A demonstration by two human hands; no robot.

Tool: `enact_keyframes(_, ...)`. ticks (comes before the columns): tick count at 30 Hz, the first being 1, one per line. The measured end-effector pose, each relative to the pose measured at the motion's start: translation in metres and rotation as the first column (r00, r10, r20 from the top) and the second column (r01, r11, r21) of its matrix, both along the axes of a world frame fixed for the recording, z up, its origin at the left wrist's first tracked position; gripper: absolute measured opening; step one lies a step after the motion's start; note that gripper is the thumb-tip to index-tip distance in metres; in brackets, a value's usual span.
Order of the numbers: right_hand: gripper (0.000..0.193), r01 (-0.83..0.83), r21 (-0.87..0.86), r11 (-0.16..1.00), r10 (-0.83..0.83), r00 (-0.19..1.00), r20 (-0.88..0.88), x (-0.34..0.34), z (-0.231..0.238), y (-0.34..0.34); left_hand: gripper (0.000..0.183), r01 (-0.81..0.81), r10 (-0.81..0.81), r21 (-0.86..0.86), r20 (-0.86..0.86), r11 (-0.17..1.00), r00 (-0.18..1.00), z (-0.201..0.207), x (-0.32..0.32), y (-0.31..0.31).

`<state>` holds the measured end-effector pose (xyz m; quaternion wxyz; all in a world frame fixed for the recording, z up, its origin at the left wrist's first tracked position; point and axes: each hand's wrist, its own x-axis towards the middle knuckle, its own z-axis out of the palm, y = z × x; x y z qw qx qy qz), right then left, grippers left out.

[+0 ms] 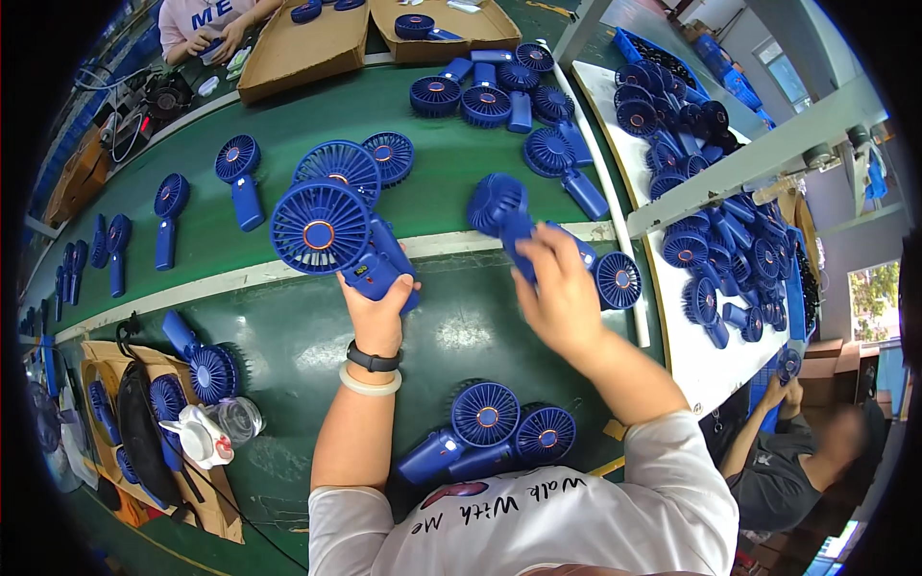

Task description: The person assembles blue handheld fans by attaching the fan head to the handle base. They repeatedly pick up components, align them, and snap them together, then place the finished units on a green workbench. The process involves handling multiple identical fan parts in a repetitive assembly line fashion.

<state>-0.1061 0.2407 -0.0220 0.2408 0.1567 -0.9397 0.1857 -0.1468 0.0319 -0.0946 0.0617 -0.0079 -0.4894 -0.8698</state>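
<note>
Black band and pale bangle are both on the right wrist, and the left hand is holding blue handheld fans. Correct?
Wrong wrist: the head view shows the black band and pale bangle both on the wrist of the left hand, not the right. That hand is holding blue handheld fans, as you say.

Dark lettering [495, 508] stands on the white shirt [557, 538], blue capitals [202, 19] on a co-worker's pink shirt [181, 31].
</note>
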Motion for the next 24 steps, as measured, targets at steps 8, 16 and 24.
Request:
enact_keyframes(8,0.06,0.25,-0.102,0.963,-0.214,0.936,0.281,0.054,-0.063,0.025,0.065,-0.004,0.002,-0.069,-0.025,0.998,1.0,-0.004,0.003,0.01)
enact_keyframes(16,0.058,0.38,-0.891,-0.247,0.709,0.698,0.101,0.019,-0.06,0.007,0.065,0.012,-0.011,-0.056,0.016,0.998,1.0,-0.004,0.003,0.01)
enact_keyframes(24,0.046,0.426,-0.891,-0.158,0.819,0.561,0.122,-0.022,-0.039,-0.003,0.068,0.037,-0.038,0.016,0.024,0.999,0.999,-0.002,0.002,0.004)
